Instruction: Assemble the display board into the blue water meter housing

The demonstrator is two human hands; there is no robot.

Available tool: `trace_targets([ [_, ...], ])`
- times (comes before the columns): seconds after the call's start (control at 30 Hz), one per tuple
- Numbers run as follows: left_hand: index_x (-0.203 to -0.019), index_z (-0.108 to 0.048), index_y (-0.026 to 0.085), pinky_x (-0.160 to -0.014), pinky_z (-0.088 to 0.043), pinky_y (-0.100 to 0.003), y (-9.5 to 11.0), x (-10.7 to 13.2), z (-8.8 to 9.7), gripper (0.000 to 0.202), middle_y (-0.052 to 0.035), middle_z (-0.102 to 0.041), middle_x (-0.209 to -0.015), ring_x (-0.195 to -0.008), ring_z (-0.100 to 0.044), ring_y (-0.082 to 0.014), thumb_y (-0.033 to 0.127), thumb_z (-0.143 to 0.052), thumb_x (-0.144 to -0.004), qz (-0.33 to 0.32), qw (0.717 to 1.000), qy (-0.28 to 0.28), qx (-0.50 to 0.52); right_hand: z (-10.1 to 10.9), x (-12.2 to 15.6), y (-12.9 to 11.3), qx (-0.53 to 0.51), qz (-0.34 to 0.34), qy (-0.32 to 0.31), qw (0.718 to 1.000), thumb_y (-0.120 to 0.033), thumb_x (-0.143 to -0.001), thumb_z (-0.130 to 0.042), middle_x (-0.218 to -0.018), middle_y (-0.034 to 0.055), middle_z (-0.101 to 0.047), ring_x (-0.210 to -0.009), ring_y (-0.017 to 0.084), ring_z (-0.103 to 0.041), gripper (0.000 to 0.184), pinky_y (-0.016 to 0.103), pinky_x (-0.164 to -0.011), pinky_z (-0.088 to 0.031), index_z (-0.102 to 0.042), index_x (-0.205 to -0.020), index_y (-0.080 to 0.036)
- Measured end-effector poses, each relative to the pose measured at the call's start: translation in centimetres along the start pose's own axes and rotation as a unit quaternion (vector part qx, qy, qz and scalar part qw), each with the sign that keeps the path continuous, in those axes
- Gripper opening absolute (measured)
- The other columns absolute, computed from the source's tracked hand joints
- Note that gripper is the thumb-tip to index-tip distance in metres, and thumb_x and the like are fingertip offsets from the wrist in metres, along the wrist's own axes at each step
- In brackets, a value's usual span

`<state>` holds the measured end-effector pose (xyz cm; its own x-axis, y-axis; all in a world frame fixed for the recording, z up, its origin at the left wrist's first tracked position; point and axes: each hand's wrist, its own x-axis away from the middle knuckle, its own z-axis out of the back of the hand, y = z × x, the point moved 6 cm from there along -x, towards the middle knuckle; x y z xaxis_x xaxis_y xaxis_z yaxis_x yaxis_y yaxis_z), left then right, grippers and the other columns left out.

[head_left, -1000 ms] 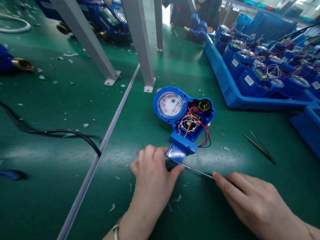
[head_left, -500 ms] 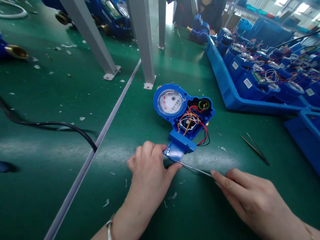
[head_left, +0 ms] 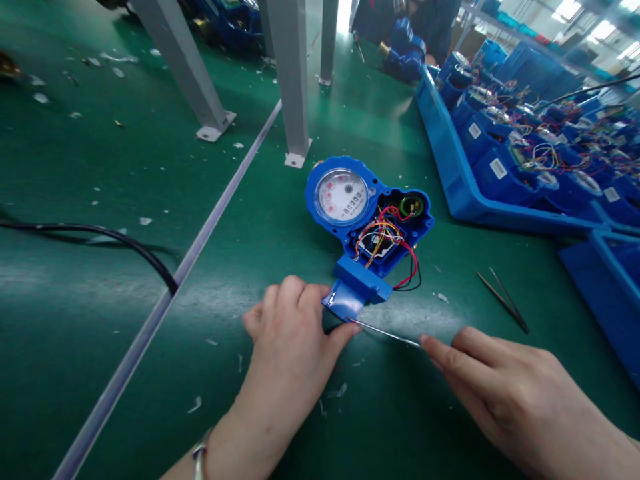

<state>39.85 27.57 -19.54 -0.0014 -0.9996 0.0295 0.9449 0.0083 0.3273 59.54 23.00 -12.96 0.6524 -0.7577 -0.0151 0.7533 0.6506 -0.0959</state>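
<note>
In the head view a blue water meter (head_left: 344, 195) lies on the green bench, its round dial facing up. Its side housing stands open, showing coloured wires (head_left: 383, 233) and a round green part. Against the housing's near edge rests a blue plastic cover (head_left: 345, 300) with a raised block. My left hand (head_left: 295, 333) is closed on the cover's near flap, thumb at its lower corner. A thin metal rod-like tool (head_left: 387, 335) is pinched in my right hand (head_left: 500, 383); its tip touches the flap beside my left thumb. The tool's handle end is hidden in my palm.
Tweezers (head_left: 503, 301) lie to the right. A blue crate (head_left: 445, 160) full of wired meters stands at the back right, with another blue bin (head_left: 600, 287) nearer. Grey metal legs (head_left: 293, 87) rise behind. A black cable (head_left: 125, 243) lies left; a person sits at the far end.
The camera view has shifted slightly. Both hands keep their holds, and the tool tip has moved a little inward over the flap's near edge.
</note>
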Motion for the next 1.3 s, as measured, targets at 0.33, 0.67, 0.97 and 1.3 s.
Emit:
trace_targets([
  [0.33,-0.098,-0.063,0.022,-0.076,-0.037,-0.042,0.1,0.2,-0.2,0.042,-0.0064,-0.057,-0.094,-0.096,-0.054,-0.0298,0.047,-0.079,-0.068,-0.029,0.999,0.023,0.005,0.6,-0.5,-0.4,0.039,0.024,0.011,0.999,-0.02,-0.104,-0.03,-0.074,-0.001,-0.051,-0.055,0.012,-0.054,0.032,0.028,-0.047,-0.038,-0.058,-0.118,-0.015],
  [0.67,-0.092,-0.062,0.02,-0.076,-0.037,-0.042,0.5,0.1,0.0,0.038,-0.0061,-0.057,-0.093,-0.094,-0.055,-0.0297,0.044,-0.08,-0.069,-0.034,0.999,0.024,0.005,-1.2,1.1,-2.1,0.061,0.028,0.054,0.996,-0.012,-0.1,-0.035,-0.074,0.0025,-0.054,-0.054,0.014,-0.053,0.032,0.029,-0.048,-0.038,-0.057,-0.122,-0.006],
  [0.97,-0.095,-0.062,0.018,-0.078,-0.039,-0.043,0.8,0.5,0.2,0.04,-0.0064,-0.058,-0.095,-0.095,-0.055,-0.0294,0.041,-0.081,-0.069,-0.047,0.998,0.045,0.016,-3.6,2.4,-1.4,0.011,-0.024,0.073,0.997,-0.015,-0.103,-0.038,-0.076,0.0002,-0.052,-0.057,0.013,-0.05,0.029,0.028,-0.054,-0.036,-0.056,-0.125,-0.012],
  [1.3,-0.094,-0.064,0.021,-0.076,-0.039,-0.042,0.1,0.1,0.3,0.037,-0.0043,-0.058,-0.092,-0.094,-0.057,-0.0286,0.04,-0.081,-0.068,-0.053,0.998,0.01,0.013,0.8,-0.8,-1.2,0.085,0.036,-0.033,0.995,-0.011,-0.094,-0.035,-0.073,-0.0019,-0.052,-0.051,0.014,-0.055,0.031,0.03,-0.043,-0.035,-0.056,-0.115,-0.018],
])
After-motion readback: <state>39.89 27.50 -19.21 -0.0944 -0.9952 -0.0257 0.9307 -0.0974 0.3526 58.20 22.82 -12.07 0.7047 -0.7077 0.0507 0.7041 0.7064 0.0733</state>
